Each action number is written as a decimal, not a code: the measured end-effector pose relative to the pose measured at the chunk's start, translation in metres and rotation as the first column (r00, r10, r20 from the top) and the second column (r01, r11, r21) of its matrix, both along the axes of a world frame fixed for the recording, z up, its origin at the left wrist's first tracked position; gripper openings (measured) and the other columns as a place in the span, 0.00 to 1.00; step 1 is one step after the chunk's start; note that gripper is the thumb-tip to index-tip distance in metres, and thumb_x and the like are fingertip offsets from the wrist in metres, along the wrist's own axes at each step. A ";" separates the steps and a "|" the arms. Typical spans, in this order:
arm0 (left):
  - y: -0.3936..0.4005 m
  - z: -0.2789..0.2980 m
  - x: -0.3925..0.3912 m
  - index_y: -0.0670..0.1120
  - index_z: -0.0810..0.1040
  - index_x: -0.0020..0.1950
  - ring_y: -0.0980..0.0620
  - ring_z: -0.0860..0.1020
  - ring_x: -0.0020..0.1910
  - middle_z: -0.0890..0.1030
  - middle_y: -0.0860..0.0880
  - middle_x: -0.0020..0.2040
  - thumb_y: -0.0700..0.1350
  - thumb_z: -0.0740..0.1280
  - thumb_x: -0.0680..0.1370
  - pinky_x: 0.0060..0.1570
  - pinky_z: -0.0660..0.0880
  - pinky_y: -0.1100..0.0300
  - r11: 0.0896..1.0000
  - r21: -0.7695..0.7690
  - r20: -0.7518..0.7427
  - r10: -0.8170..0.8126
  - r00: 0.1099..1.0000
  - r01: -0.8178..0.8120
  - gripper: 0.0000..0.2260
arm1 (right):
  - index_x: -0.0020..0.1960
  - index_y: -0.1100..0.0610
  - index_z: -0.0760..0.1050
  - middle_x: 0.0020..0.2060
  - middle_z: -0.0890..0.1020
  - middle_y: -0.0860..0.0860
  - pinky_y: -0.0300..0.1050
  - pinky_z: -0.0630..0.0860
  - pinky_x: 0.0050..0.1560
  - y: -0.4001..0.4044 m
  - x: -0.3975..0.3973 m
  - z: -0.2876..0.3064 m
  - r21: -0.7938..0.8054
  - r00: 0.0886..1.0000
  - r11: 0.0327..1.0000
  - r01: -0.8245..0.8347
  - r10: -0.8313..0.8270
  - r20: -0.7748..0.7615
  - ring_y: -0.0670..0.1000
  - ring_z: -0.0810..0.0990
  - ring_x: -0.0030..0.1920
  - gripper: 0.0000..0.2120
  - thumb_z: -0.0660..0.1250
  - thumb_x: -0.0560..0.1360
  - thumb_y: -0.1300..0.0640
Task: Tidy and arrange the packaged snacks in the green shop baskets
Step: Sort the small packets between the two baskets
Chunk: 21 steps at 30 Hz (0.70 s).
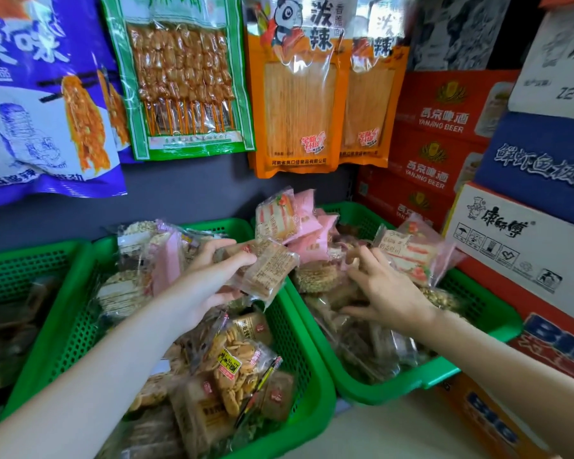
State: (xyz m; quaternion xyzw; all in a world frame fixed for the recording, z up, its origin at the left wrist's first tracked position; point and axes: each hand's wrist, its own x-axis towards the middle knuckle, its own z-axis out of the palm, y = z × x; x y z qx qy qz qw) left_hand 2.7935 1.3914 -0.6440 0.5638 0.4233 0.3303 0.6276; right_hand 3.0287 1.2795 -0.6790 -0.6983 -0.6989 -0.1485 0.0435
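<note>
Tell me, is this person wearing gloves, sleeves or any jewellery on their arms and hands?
No. Both forearms are bare as far as the picture shows, with no sleeves in view. The left hand and right hand wear no gloves, and no rings, watch or bracelets are visible.

Small shop, hanging snack packets (179, 74), green baskets (299, 385) of packaged snacks, stacked beer cartons (444, 107)

- left basket (30, 260), left of the middle basket (299, 326): cut by the frame edge, contents dark and blurred
- right hand (388, 289): fingers partly buried among packets right of the middle basket
- purple bag (30, 111) above: cropped top and left
</note>
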 end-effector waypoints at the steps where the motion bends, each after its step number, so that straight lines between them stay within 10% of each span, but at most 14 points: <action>1: 0.000 -0.001 0.002 0.51 0.72 0.60 0.50 0.78 0.45 0.77 0.52 0.43 0.42 0.70 0.73 0.52 0.75 0.53 1.000 -0.003 -0.010 -0.016 1.000 0.016 0.17 | 0.57 0.58 0.73 0.61 0.66 0.52 0.49 0.79 0.47 0.001 0.000 0.003 0.038 0.996 0.999 0.014 -0.010 -0.093 0.52 0.68 0.57 0.28 0.70 0.67 0.39; 9: 0.009 0.018 -0.049 0.57 0.75 0.57 0.50 0.77 0.55 0.77 0.50 0.58 0.45 0.70 0.72 0.53 0.75 0.53 0.986 0.022 -0.167 -0.158 0.973 0.164 0.15 | 0.42 0.63 0.74 0.33 0.77 0.55 0.39 0.63 0.29 0.037 -0.042 0.068 0.429 0.786 0.861 0.274 0.057 -0.616 0.50 0.73 0.30 0.17 0.73 0.68 0.50; 14: 0.025 0.046 -0.160 0.55 0.75 0.57 0.50 0.76 0.46 0.78 0.49 0.52 0.50 0.71 0.67 0.46 0.74 0.57 0.966 -0.082 -0.295 -0.260 0.919 0.246 0.19 | 0.31 0.58 0.67 0.26 0.73 0.52 0.44 0.64 0.30 0.089 -0.148 0.090 0.251 0.540 0.964 0.087 0.166 -0.825 0.50 0.69 0.28 0.20 0.70 0.70 0.46; 21: 0.042 0.040 -0.312 0.46 0.73 0.49 0.50 0.73 0.41 0.74 0.45 0.45 0.47 0.68 0.75 0.31 0.77 0.60 0.864 -0.159 -0.306 0.416 0.856 -0.477 0.07 | 0.48 0.61 0.70 0.26 0.74 0.53 0.32 0.66 0.17 0.141 -0.316 0.053 -0.232 0.158 0.932 -0.278 -0.194 -0.968 0.44 0.71 0.16 0.10 0.69 0.73 0.58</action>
